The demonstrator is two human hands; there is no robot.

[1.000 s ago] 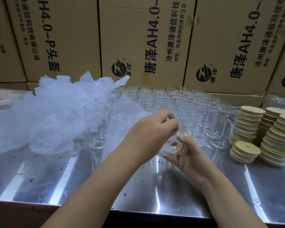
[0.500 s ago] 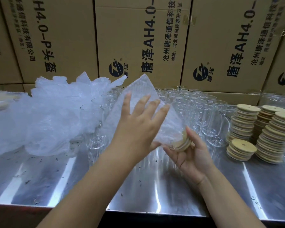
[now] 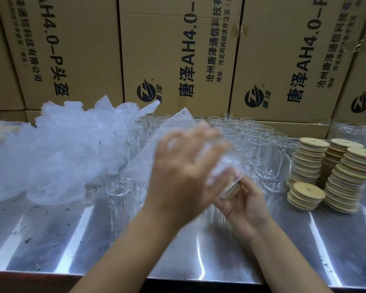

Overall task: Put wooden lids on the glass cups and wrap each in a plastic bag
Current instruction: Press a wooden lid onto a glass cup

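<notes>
Wooden-lidded clear glass cup [image 3: 224,176] is clamped in right hand [image 3: 245,206]; bubbled clear plastic bag [image 3: 173,132] should be smoothed snug under flat, open-fingered left hand [image 3: 184,166].

The left hand [image 3: 186,166] is smeared by motion blur, so its hold on the bubble bag [image 3: 173,132] is unreadable, and together they hide the glass cup, leaving only an edge of the wooden lid [image 3: 230,192] showing in the right hand [image 3: 247,210], while the far cardboard boxes [image 3: 178,49] are cut off at the top.
</notes>
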